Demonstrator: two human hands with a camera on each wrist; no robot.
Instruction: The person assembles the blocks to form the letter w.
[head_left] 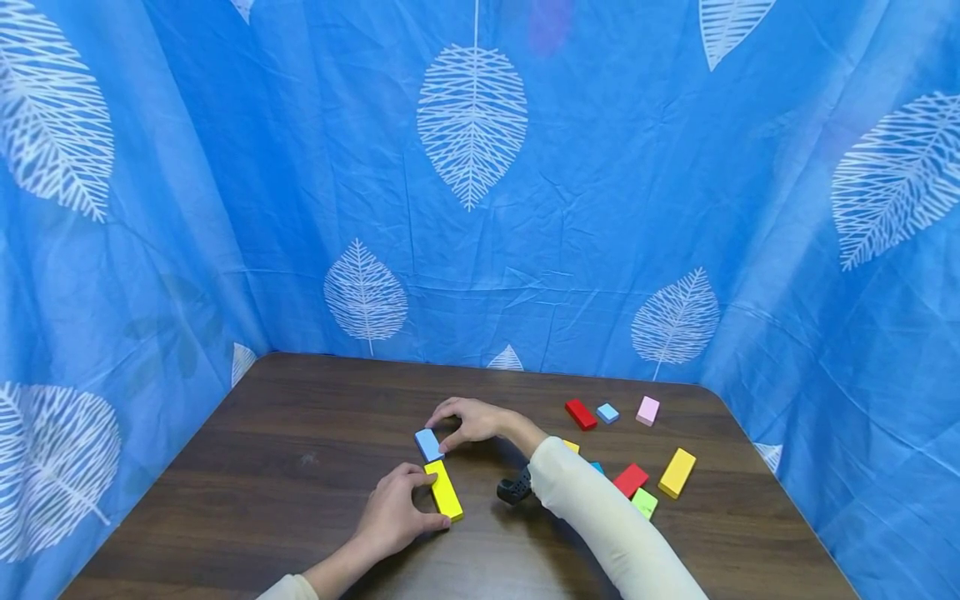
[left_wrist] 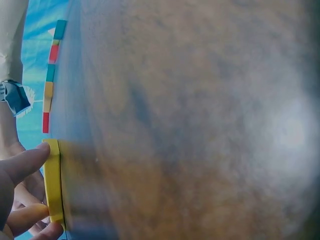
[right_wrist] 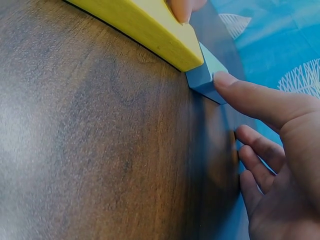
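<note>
Aligning, apparently: lower centre
Yellow block point(head_left: 446, 493): your left hand point(head_left: 393, 510) grips
Blue block point(head_left: 428, 444): your right hand point(head_left: 476, 420) pinches
Next: likely squaring ends

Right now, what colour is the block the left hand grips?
Yellow block, best seen in head view.

I see the head view bright, with soft shadows on the table point(head_left: 315, 400); my left wrist view blurs it, white glare at right
</note>
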